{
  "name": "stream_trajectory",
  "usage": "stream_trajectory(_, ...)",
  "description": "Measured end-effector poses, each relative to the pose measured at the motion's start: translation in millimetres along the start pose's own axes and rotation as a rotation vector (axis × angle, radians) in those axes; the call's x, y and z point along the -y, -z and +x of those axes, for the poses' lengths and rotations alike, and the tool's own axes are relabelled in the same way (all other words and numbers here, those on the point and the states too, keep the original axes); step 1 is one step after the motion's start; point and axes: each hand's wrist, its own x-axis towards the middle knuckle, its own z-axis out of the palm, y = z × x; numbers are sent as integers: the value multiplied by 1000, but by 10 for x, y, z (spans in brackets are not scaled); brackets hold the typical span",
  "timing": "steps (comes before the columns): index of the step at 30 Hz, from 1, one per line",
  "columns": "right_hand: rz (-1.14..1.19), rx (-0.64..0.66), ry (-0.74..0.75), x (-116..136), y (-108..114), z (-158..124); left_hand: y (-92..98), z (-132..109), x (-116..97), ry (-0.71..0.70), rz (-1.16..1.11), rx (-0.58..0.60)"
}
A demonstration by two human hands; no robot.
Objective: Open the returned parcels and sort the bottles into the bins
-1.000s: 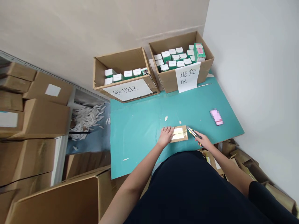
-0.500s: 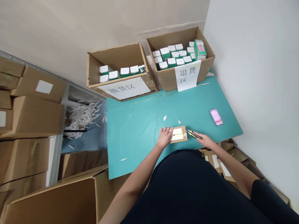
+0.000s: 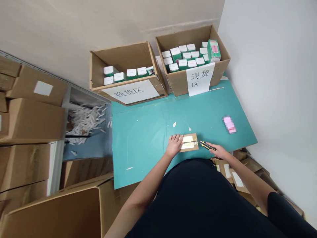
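A small cardboard box (image 3: 189,145) with a white label and shiny tape lies on the green tabletop (image 3: 143,132) close to my body. My left hand (image 3: 174,144) rests over its left end, fingers bent and gripping it against the table. In my right hand (image 3: 217,151) is a black and yellow utility knife (image 3: 208,146), pointing left. The blade tip is at the box's right end, by the tape. A dark slit line runs along the middle of the label.
Two open cartons with paper signs, a left carton (image 3: 99,89) and a right carton (image 3: 177,86), stand at the back holding several green-and-white boxes. A pink blurred object (image 3: 229,124) lies at the right. A large open carton (image 3: 106,205) is below left; stacked cartons (image 3: 32,122) fill the left.
The knife in my right hand has moved slightly right and down, toward the box's right end. A dark line now shows along the label. My left hand stays in place.
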Motion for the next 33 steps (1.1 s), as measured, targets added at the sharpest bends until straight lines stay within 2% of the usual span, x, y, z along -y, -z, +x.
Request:
stream_trajectory(3, 45, -27, 38, -140, -97, -8, -3, -9, -7, -26, 72, -8)
stream_trajectory(7, 167, -96, 27, -333, -370, -28, -9, -18, -12, -57, 139, -31)
stream_trajectory(11, 253, -144, 1, -430, -628, -74, 3, -12, -14, -65, 146, -28)
stream_trajectory(15, 242, -204, 51, -496, -753, -136, 22, 10, -19, -48, 126, -13)
stream_trajectory(18, 242, -215, 74, -546, -757, -176, 28, 21, -21, -39, 94, -6)
stream_trajectory(22, 237, -162, 35, -572, -704, -224, 30, 16, -36, -27, 60, 10)
stream_trajectory(26, 233, -142, 60, -563, -656, -293, 67, 41, -54, -9, 22, 28)
stream_trajectory(28, 270, -193, 47, -554, -612, -331, 113, 66, -49, -5, -8, 42)
stream_trajectory(33, 430, -427, 67, -473, -367, -312, 259, 27, -5, -30, -108, 105)
